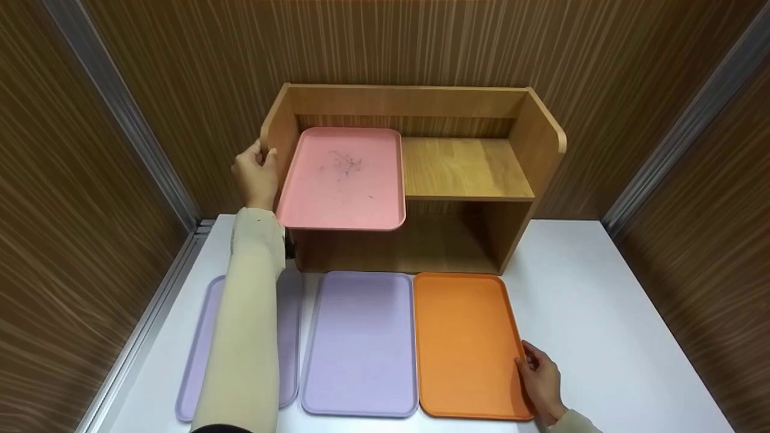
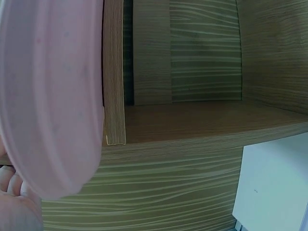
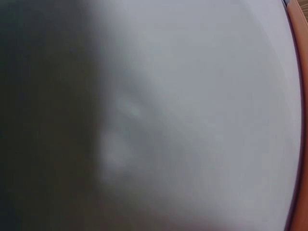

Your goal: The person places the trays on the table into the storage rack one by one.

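My left hand [image 1: 255, 174] grips the front edge of the left side panel of a wooden shelf [image 1: 469, 168]. Beside it, a pink tray [image 1: 349, 186] with dark marks lies on the upper shelf board, its near end jutting past the front edge. In the left wrist view the pink tray [image 2: 57, 96] hides part of the left hand [image 2: 19, 207]. Down on the table, my right hand [image 1: 541, 379] pinches the right rim of an orange tray [image 1: 463, 343]. The right wrist view is mostly blurred, with a strip of the orange tray [image 3: 301, 192] at its right edge.
A lilac tray [image 1: 361, 343] lies left of the orange one. Another lilac tray [image 1: 289, 343] lies farther left, partly hidden by my left sleeve [image 1: 246, 337]. All rest on a white table [image 1: 601, 313]. Wood-grain walls [image 1: 710, 198] enclose the sides and back.
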The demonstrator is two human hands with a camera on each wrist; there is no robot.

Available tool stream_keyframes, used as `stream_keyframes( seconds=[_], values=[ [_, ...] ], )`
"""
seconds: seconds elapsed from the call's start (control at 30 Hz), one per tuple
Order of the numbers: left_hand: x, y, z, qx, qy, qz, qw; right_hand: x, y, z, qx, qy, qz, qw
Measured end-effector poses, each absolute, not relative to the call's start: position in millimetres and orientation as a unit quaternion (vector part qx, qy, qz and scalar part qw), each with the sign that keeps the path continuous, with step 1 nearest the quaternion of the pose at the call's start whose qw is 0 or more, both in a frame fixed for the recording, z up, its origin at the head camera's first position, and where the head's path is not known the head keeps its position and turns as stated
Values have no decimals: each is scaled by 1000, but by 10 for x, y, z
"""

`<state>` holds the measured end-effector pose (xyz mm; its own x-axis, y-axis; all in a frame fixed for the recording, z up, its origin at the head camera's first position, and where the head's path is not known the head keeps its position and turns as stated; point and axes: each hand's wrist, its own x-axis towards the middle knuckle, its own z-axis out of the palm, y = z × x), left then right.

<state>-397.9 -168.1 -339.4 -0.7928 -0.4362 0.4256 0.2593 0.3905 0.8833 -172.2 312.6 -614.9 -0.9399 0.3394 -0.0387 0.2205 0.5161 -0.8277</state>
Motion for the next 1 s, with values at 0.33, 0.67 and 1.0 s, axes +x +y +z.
stream_keyframes(
  seconds=[0.33, 0.67, 1.0],
  values=[
    [-3986, -1685, -3396, 63, -771, -552, 311, -1729, 3131, -6115, -173, -872, 455, 58],
    [-3967, -1709, -3385, 70, -776, -543, 312, -1735, 3146, -6006, -155, -863, 480, 32],
    [-3982, -1693, -3384, 70, -774, -551, 305, -1736, 3195, -5875, -125, -853, 507, 16]
  ],
)
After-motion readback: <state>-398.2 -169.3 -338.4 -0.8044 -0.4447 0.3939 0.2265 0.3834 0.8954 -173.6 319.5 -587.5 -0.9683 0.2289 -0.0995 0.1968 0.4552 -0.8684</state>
